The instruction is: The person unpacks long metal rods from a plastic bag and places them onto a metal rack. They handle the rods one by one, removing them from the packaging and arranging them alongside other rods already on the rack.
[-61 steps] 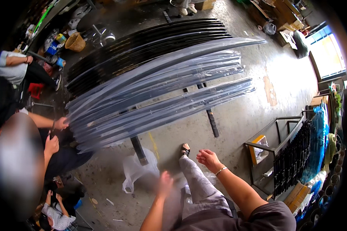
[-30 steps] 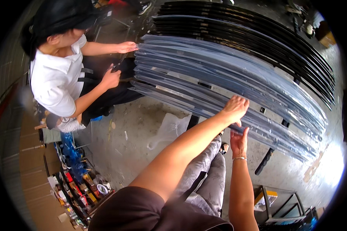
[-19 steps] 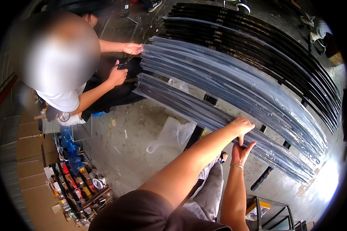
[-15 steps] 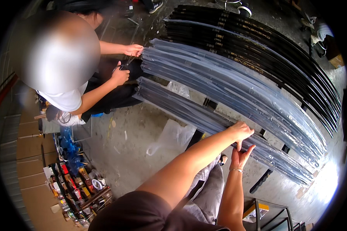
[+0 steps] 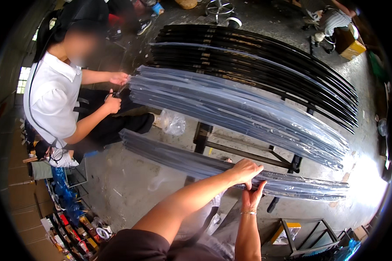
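A bundle of dark rods in clear plastic sleeves [image 5: 305,186] stretches crosswise in front of me. My left hand [image 5: 245,171] is closed over it from above, fingers wrapped round the sleeves. Close by, my right hand [image 5: 251,195], with a bracelet at its wrist, grips the same bundle from the near side, thumb up. Beyond lies a wide row of plastic-sleeved rods [image 5: 235,106], apart from my bundle. Farther back are bare black rods [image 5: 283,65] with gold lettering. At the left a co-worker's hands hold the sleeve ends and scissors [image 5: 116,94].
A dark metal rack [image 5: 248,151] stands under the rods. Crumpled clear plastic [image 5: 173,122] lies on the floor near the co-worker's foot. A metal frame [image 5: 311,239] stands at my right, cluttered small boxes [image 5: 76,235] at lower left. A wheeled stool [image 5: 220,8] is at the back.
The bundle in my hands has come toward me, so a wider gap shows between it and the sleeved row. My view has shifted. The co-worker's hands stay at the row's left end.
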Demonstrator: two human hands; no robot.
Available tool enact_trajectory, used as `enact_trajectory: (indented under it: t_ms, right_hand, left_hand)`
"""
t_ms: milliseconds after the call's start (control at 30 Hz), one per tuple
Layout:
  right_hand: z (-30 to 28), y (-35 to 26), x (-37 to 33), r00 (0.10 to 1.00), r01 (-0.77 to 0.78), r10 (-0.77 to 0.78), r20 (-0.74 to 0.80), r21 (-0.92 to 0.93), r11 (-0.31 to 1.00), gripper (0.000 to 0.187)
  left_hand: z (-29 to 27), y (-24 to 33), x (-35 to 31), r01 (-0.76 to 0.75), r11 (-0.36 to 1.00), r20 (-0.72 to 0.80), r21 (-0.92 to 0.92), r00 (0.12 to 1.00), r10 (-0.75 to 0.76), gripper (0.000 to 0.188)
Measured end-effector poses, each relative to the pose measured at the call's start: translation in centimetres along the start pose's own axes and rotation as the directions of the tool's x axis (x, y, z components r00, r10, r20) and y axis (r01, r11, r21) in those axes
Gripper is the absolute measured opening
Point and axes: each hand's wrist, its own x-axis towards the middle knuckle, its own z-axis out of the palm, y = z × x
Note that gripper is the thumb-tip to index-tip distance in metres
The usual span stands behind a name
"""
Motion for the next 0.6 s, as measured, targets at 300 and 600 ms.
enact_trajectory:
  t_ms: [300, 600]
  right_hand:
    - [-0.7, -13.0, -3.7, 0.987, 0.16, -0.159, 0.022, -0.099, 0.982, 0.036]
    - [3.0, -35.0, -4.5, 0.976, 0.214, -0.184, 0.117, -0.354, 0.91, 0.026]
  left_hand:
    - [0.5, 12.4, 4.3, -0.029, 0.998, -0.104, -0.052, 0.994, 0.024, 0.058]
    - [2.5, 27.7, 15.9, 0.032, 0.977, -0.232, -0.209, 0.969, -0.082, 0.062]
